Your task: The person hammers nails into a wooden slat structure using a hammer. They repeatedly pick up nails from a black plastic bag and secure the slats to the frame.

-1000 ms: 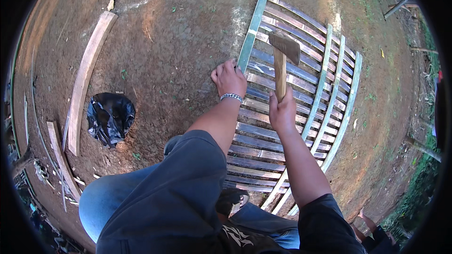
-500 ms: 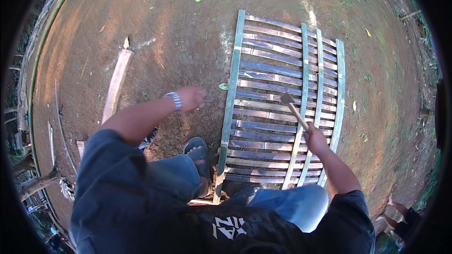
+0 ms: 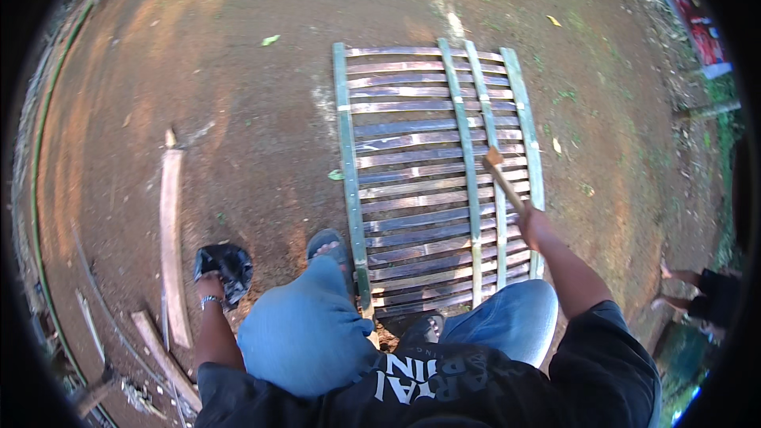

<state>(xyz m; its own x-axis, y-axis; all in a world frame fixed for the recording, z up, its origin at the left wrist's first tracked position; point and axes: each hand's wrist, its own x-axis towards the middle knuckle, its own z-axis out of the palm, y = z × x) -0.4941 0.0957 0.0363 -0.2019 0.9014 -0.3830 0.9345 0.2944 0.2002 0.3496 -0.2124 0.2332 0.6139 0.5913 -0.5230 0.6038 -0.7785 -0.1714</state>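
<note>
My right hand [image 3: 536, 230] is closed round the wooden handle of a hammer [image 3: 507, 184], whose brownish head lies over the right part of a slatted bamboo panel [image 3: 346, 143]. Dark and pale cross slats run between green lengthwise strips on this panel. On the left, my left hand [image 3: 209, 285] reaches down into the mouth of a black plastic bag [image 3: 235, 263] on the ground. The bag hides its fingers, so I cannot see what they touch.
A long pale board [image 3: 171, 246] lies left of the bag, with a shorter wood piece [image 3: 162, 357] near it. My sandalled foot [image 3: 329, 247] stands beside the panel's left strip. Another person's limbs [image 3: 680, 276] show at the right edge, below a red banner [image 3: 697, 20].
My left hand has moved down and left from above the ground to the black bag. The hammer stays in my right hand over the panel. The view has shifted, bringing the red banner in.
</note>
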